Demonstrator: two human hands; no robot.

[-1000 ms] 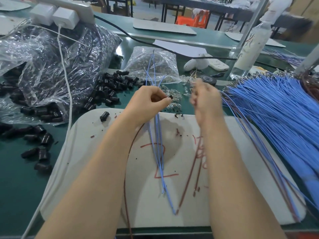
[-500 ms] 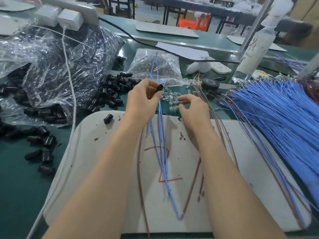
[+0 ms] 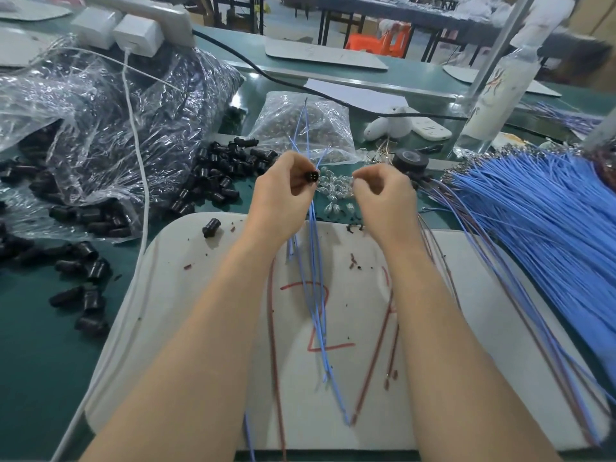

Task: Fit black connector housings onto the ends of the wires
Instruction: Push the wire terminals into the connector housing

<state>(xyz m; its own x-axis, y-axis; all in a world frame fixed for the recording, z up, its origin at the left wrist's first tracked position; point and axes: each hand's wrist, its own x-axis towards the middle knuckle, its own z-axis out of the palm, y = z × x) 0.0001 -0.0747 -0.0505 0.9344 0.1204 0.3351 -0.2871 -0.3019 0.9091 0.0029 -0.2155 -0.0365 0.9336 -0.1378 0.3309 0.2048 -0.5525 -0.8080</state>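
While a green worktop [image 3: 40,361] spreads wide, carrying a white board [image 3: 200,328] before the person and a thick fan of blue wires [image 3: 533,228] at the right, both hands hover over the board's far edge. The left hand [image 3: 280,201] has a closed grip on a black connector housing [image 3: 312,177], pinched between thumb and fingertip, its holed face toward the viewer. Just right of it, not touching, the right hand [image 3: 383,198] pinches its fingertips together; whether a wire end sits there is too fine to tell. Loose blue wires [image 3: 313,295] run lengthwise away from the person, past the left hand. The next move probably carries a wire end leftward into the housing.
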